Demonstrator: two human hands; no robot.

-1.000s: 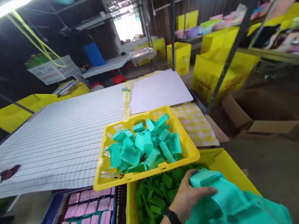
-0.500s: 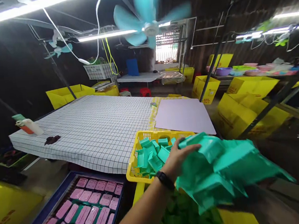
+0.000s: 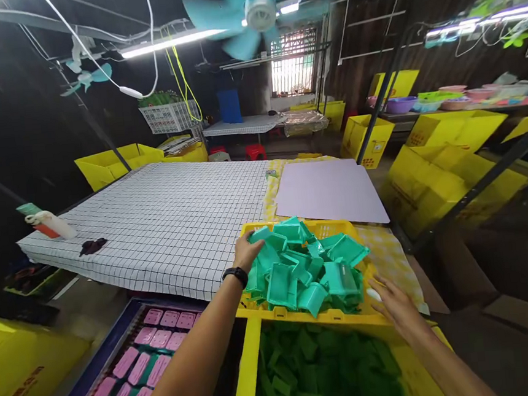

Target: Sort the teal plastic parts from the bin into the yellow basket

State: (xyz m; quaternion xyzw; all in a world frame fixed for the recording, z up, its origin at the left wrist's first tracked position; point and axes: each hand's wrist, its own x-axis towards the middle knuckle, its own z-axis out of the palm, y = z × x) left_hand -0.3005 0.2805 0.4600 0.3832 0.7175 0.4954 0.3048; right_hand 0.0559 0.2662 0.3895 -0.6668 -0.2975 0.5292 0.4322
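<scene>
Teal parts (image 3: 307,265) lie heaped above the rim of a yellow basket (image 3: 302,313) on the near right edge of the worktop (image 3: 164,219). The left hand (image 3: 246,252) rests on the pile's left side, fingers curled onto a piece; the right hand (image 3: 394,307) hovers open, just right of the basket. Heaped this high, parts could slide off into the bin (image 3: 249,372) of green pieces (image 3: 320,365) below.

Two bare forearms in view, no sleeves visible. Left hand (image 3: 246,253): black band (image 3: 235,275) on wrist, narrow strap, watch-like, face not readable. Right hand (image 3: 396,306): no band, no ring visible, no glove. Nails short on both as far as blur allows. No markings seen.
</scene>
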